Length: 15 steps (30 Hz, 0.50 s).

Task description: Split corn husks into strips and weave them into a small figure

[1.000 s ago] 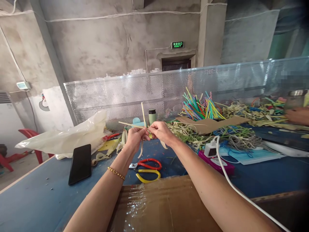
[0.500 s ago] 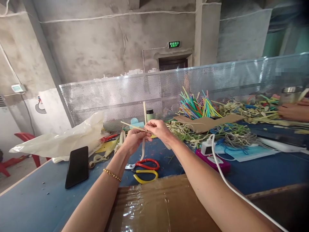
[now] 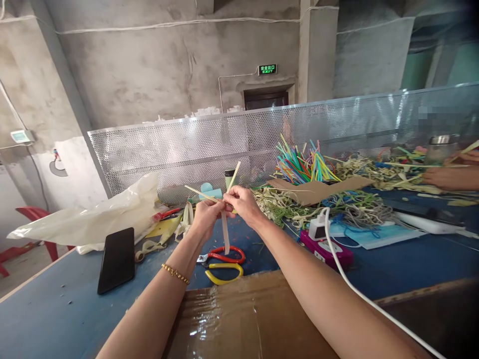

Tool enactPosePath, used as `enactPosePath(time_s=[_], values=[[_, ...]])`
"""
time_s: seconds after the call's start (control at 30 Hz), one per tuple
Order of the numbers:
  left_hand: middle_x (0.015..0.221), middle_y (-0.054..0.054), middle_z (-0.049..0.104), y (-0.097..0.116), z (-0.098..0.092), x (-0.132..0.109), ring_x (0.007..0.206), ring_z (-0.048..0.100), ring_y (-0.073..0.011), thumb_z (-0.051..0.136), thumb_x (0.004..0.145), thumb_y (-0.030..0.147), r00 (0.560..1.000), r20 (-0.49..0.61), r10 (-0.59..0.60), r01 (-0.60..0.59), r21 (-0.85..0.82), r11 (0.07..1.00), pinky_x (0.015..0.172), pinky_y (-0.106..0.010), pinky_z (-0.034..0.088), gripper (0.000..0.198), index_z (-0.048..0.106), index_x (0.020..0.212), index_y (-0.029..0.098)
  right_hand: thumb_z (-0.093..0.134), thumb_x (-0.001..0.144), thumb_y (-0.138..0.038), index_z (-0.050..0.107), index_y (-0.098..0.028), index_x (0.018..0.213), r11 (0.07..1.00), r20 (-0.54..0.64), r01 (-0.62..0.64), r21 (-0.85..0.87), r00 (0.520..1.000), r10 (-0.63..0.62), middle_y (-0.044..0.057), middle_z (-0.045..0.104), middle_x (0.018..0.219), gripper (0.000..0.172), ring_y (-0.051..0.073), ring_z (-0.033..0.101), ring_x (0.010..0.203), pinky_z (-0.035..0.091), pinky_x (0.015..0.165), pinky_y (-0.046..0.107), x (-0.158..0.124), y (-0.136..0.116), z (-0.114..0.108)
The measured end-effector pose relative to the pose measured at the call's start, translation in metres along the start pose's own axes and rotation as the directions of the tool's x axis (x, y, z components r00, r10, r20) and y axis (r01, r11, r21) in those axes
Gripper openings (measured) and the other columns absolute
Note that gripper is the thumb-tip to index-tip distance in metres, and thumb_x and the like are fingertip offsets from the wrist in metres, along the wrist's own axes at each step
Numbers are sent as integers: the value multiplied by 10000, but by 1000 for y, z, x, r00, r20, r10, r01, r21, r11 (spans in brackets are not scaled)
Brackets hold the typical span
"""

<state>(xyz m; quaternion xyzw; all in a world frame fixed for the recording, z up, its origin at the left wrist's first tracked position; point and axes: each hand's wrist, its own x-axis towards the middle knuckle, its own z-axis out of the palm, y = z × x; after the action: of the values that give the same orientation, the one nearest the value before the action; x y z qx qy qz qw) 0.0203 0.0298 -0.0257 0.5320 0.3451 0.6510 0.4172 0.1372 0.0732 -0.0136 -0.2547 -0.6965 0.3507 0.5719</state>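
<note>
Pale flat strips (image 3: 226, 232) cross between my two hands above the blue table. My left hand (image 3: 208, 215) pinches them, with one end sticking out to the upper left and another hanging down. Close against it, my right hand (image 3: 242, 203) has its fingers closed on the strips, and one end slants up to the right above them. Beneath the hands lie scissors (image 3: 226, 255) with a red and a yellow handle. The exact crossing point is hidden by my fingers.
A black phone (image 3: 117, 260) and plastic bag (image 3: 93, 212) lie left. Cardboard (image 3: 250, 319) is nearest me. Colourful stems (image 3: 305, 164), plant strips, a magenta power strip (image 3: 326, 247) with a white cable and a mask (image 3: 381, 234) are right. Another person's hand (image 3: 451, 177) is far right.
The upper strip end has tilted from upright to the right, and the hanging end now hangs straighter. The view has shifted slightly. The other person's hand has moved, with a long strip now by it.
</note>
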Motion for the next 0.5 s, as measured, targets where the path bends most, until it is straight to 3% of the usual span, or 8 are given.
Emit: enactPosePath(time_s=[0.23, 0.4, 0.5], values=[[606, -96, 690, 0, 6, 0, 539, 650, -185, 723, 643, 253, 995, -92, 33, -34, -9, 999, 588, -306, 511, 177, 681, 653, 82, 608, 708, -287, 443, -208, 688, 966, -16, -123, 225, 991, 130, -48, 477, 556, 184, 91, 433, 441, 411, 403, 219, -2, 0, 10], [622, -96, 693, 1, 8, -2, 541, 653, -185, 713, 653, 230, 995, -97, 7, -13, -62, 998, 603, -319, 522, 161, 673, 686, 78, 610, 710, -320, 442, -208, 707, 973, -60, -130, 192, 988, 144, -50, 461, 576, 202, 103, 474, 477, 451, 432, 230, -3, 2, 11], [670, -114, 707, 1, 4, -1, 585, 671, -187, 691, 668, 199, 1000, -11, -25, 23, -132, 991, 640, -319, 531, 138, 673, 724, 74, 594, 729, -345, 448, -204, 710, 983, -80, -108, 146, 990, 120, -36, 495, 604, 204, 107, 485, 493, 441, 434, 228, -2, 2, 9]])
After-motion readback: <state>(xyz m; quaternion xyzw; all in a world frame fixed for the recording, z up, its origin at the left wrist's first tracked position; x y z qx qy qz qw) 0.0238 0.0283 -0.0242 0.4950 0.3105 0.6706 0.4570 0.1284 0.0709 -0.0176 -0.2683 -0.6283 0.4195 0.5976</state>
